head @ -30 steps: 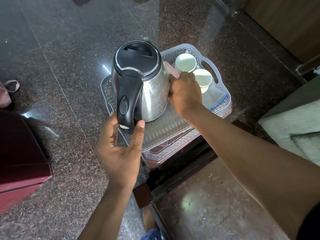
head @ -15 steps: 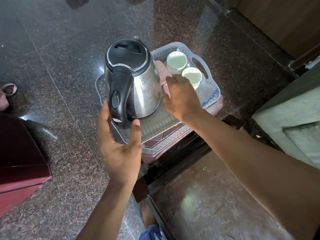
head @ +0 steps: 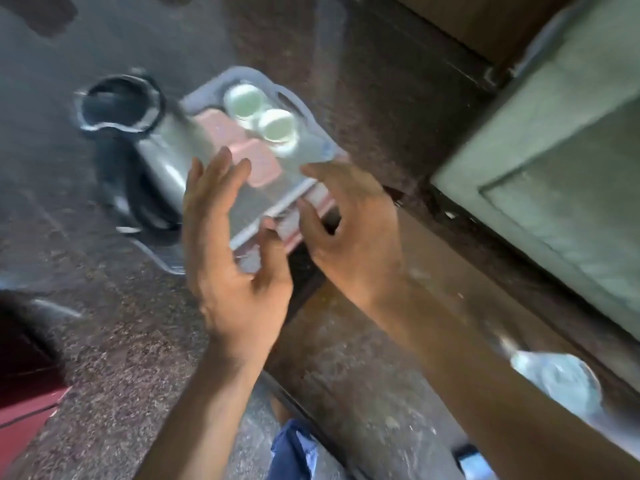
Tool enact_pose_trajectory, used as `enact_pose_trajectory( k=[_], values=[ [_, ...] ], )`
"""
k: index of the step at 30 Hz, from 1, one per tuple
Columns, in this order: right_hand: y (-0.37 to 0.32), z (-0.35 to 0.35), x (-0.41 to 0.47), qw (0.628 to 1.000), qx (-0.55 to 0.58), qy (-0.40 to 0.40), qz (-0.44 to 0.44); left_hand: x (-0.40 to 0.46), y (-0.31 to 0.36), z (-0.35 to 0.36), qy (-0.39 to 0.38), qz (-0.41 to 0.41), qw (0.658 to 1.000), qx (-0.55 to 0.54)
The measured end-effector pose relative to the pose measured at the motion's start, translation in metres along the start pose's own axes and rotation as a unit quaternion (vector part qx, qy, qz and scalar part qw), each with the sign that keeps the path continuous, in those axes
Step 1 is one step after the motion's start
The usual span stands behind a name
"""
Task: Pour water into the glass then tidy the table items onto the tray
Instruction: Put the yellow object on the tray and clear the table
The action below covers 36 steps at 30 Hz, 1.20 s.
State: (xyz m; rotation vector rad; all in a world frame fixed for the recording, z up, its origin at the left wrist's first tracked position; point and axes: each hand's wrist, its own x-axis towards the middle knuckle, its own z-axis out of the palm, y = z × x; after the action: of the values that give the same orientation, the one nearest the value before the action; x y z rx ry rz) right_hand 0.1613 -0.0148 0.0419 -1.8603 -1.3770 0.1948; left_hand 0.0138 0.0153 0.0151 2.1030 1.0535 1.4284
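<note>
The frame is motion-blurred. A steel kettle (head: 159, 157) with a black lid and handle stands on the left part of the grey perforated tray (head: 304, 109). Two white cups (head: 242, 100) (head: 277, 128) sit at the tray's far end, with a pink flat item (head: 242, 147) beside them. My left hand (head: 228, 258) hovers in front of the tray, palm turned inward and fingers spread, holding nothing. My right hand (head: 349, 230) is over the tray's near right corner with its fingers loosely curled and nothing in them.
The tray rests on a small pink-edged table (head: 311, 202) with a brown lower shelf (head: 346, 358). A pale green cushioned seat (head: 561, 140) is at the right and a dark red object (head: 24, 393) at the left. Something clear and glassy (head: 557, 382) shows behind my right forearm.
Both hands have come off the kettle and drawn back toward me. The kettle now stands alone on the tray. The camera has swung, so the view is blurred.
</note>
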Motion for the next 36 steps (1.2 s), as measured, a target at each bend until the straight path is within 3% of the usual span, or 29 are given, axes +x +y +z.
enact_pose_trajectory(
  k=[3,7,13,19,23,28,36],
  values=[
    [0.009,-0.032,-0.063,0.996,0.023,0.007,0.086,-0.028,0.017,0.003,-0.034,-0.017,0.997,-0.065],
    [0.048,-0.091,-0.181,0.978,-0.064,0.046,0.191,-0.095,0.057,0.026,-0.212,-0.079,0.967,-0.121],
    [0.097,-0.151,-0.315,0.922,-0.115,0.08,0.362,-0.195,0.123,0.066,-0.442,-0.105,0.88,-0.141],
    [0.148,-0.196,-0.418,0.858,-0.162,0.092,0.478,-0.276,0.172,0.108,-0.591,-0.061,0.79,-0.153],
    [0.184,-0.222,-0.463,0.784,-0.15,0.16,0.581,-0.311,0.196,0.132,-0.645,-0.041,0.751,-0.135],
    [0.234,-0.253,-0.519,0.68,-0.144,0.22,0.685,-0.358,0.232,0.151,-0.714,-0.077,0.679,-0.149],
    [0.276,-0.267,-0.539,0.632,-0.096,0.248,0.728,-0.402,0.262,0.186,-0.71,-0.109,0.671,-0.182]
  ],
)
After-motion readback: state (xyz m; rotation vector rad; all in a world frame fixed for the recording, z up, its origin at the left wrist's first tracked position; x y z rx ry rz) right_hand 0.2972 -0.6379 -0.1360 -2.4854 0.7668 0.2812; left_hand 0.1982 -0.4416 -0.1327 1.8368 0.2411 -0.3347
